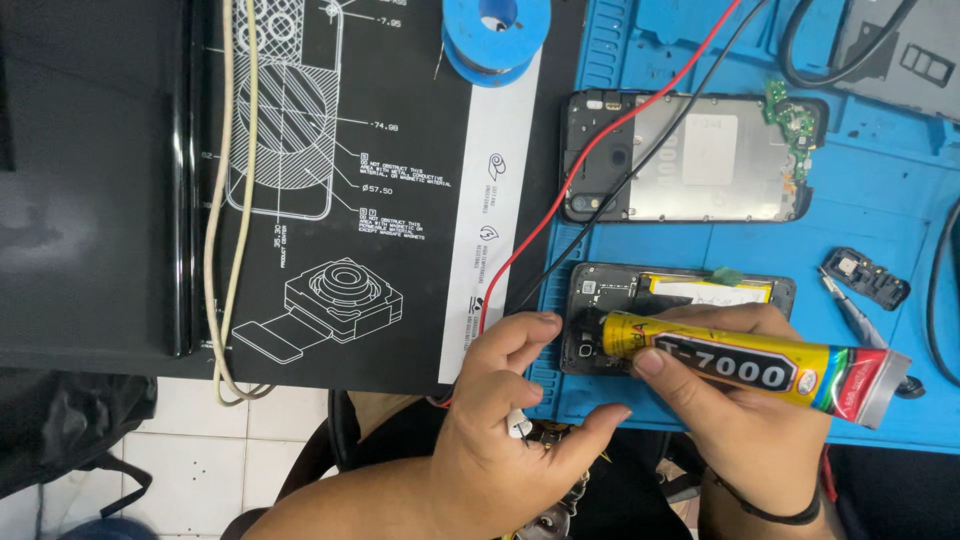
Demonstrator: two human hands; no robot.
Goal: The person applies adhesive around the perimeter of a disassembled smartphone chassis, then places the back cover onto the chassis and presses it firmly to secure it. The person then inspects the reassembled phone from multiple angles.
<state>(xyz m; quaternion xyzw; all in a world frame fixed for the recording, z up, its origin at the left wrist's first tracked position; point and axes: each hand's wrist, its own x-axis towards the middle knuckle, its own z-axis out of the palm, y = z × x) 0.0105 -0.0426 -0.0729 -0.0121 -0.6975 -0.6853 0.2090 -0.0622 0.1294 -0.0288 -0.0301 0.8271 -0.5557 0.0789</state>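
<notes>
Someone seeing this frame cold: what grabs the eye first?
Most likely the yellow glue tube, held in the right hand at lower right, its black nozzle on the opened phone lying on the blue work mat. The left hand steadies that phone's left end. Next, the second opened phone above it, crossed by a red wire and a black wire, and the blue spool at top centre.

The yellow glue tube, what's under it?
Under the yellow glue tube, held by the right hand, lies an opened phone on the blue mat. The hands cover its lower part.
</notes>
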